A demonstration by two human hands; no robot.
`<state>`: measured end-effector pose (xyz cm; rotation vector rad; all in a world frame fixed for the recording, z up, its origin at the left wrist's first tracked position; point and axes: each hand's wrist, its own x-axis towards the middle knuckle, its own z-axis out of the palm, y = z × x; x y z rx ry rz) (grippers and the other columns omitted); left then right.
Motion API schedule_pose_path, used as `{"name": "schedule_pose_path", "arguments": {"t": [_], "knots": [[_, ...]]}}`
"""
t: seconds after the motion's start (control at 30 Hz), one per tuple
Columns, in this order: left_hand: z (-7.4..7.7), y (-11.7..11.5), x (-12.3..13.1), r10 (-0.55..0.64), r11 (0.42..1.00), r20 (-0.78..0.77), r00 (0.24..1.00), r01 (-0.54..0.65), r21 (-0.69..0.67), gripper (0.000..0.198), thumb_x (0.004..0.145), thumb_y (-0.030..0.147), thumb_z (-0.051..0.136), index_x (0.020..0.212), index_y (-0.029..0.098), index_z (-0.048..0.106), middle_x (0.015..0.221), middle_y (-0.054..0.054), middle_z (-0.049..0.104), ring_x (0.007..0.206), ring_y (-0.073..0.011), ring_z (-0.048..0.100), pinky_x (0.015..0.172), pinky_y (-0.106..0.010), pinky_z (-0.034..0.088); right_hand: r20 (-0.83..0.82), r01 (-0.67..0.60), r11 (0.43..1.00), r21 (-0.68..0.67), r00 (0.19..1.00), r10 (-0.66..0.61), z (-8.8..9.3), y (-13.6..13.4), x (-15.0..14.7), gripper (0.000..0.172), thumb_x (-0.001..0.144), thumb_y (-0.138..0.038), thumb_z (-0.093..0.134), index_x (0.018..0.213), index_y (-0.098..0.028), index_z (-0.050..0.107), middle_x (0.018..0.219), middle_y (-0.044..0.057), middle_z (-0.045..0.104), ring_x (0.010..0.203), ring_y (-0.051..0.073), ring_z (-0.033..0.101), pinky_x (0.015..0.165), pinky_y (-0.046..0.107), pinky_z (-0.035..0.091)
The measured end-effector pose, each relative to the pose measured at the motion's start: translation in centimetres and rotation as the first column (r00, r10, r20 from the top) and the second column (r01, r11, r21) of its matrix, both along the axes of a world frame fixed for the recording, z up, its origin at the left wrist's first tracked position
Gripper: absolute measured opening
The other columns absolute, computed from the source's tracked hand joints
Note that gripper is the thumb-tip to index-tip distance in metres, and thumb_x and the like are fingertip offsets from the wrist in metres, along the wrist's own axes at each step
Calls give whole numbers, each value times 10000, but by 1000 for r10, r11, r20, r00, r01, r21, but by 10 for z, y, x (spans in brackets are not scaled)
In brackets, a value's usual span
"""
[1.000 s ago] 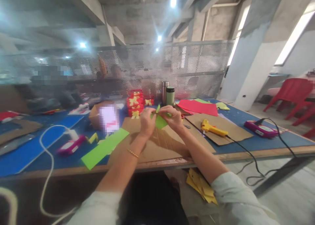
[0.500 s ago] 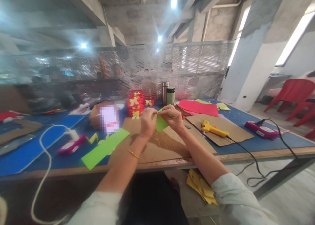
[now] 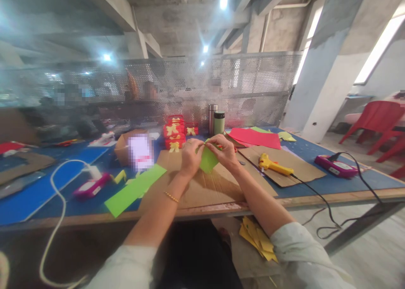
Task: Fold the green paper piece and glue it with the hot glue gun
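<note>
Both my hands meet above a sheet of brown cardboard point(image 3: 202, 187) on the blue table point(image 3: 38, 196). My left hand point(image 3: 190, 157) and my right hand point(image 3: 225, 152) each pinch a small piece of bright green paper point(image 3: 209, 159) between them, fingers closed on its upper edge. The paper hangs down below my fingertips. A gold bangle point(image 3: 171, 196) circles my left wrist.
A green paper strip point(image 3: 134, 190) lies left of the cardboard. A yellow glue gun point(image 3: 274, 164) with a black cord rests on cardboard at right. Red boxes with yellow bows point(image 3: 173, 133), two flasks point(image 3: 217, 121), red paper sheets point(image 3: 255, 137), pink devices point(image 3: 335, 166) and yellow scraps point(image 3: 257, 238) surround me.
The green paper has turned between my fingers and now hangs lower and wider. My hands stay in the same place.
</note>
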<state>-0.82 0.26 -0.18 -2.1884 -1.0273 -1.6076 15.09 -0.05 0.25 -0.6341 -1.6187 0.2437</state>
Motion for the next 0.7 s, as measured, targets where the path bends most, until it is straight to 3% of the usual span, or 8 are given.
{"name": "schedule_pose_path", "arguments": {"t": [0.2, 0.5, 0.7], "knots": [[2, -1, 0, -31, 999, 1, 1000, 31, -42, 187, 970, 291, 574, 868, 208, 707, 837, -55, 726, 848, -204, 660, 802, -354, 489, -29, 30, 997, -73, 999, -33, -1, 2, 1, 217, 857, -439, 671, 808, -229, 696, 793, 32, 686, 755, 183, 593, 749, 338, 489], [1, 0, 0, -72, 993, 45, 996, 75, -87, 183, 960, 276, 591, 863, 202, 727, 839, -62, 738, 838, -207, 679, 820, -363, 516, -12, -4, 998, -60, 1000, 3, 0, 2, 2, 162, 846, -378, 679, 786, -228, 695, 755, 24, 669, 747, 187, 596, 735, 340, 474], [-2, 10, -4, -119, 987, 75, 990, 127, -102, 149, 938, 222, 621, 881, 195, 755, 872, -70, 764, 840, -204, 698, 817, -358, 541, 60, -53, 998, -26, 997, 55, 0, 2, 4, 144, 876, -358, 667, 838, -222, 696, 839, 36, 674, 830, 187, 608, 757, 329, 485]]}}
